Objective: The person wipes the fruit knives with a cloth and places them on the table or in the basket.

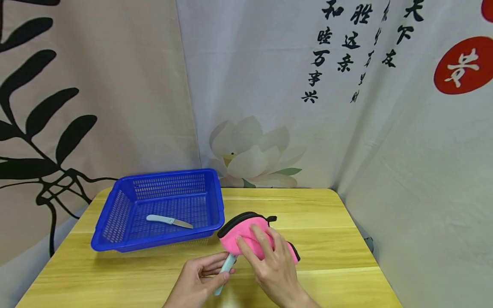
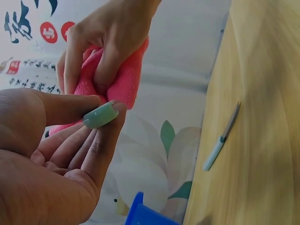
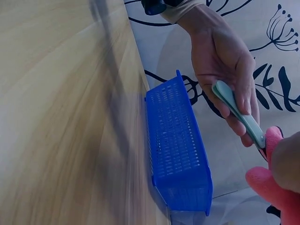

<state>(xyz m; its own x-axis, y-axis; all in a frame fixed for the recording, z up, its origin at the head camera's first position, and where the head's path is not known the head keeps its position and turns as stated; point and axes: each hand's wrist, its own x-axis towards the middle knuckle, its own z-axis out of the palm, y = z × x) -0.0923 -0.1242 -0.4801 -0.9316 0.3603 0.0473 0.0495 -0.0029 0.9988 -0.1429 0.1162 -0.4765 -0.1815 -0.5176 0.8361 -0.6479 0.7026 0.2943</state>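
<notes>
My left hand (image 1: 199, 278) pinches the pale green handle (image 1: 226, 268) of a knife between thumb and fingers. The handle slants up to a pink, fuzzy cloth (image 1: 240, 239) with black edging and a small black loop. My right hand (image 1: 275, 263) grips this cloth, fingers pressed into its folds. In the right wrist view the handle (image 3: 239, 112) runs into the pink cloth (image 3: 269, 190), which hides most of the blade. The left wrist view shows the handle's end (image 2: 101, 116) in the left fingers, with the right hand (image 2: 110, 42) bunching the cloth beyond.
A blue plastic basket (image 1: 158, 244) stands at the table's back left. Inside it lies a knife (image 1: 165, 220) with a pale handle. Another pale-handled knife (image 2: 220, 140) lies on the wooden table (image 2: 262, 187) in the left wrist view. Printed curtains (image 1: 262, 85) hang behind.
</notes>
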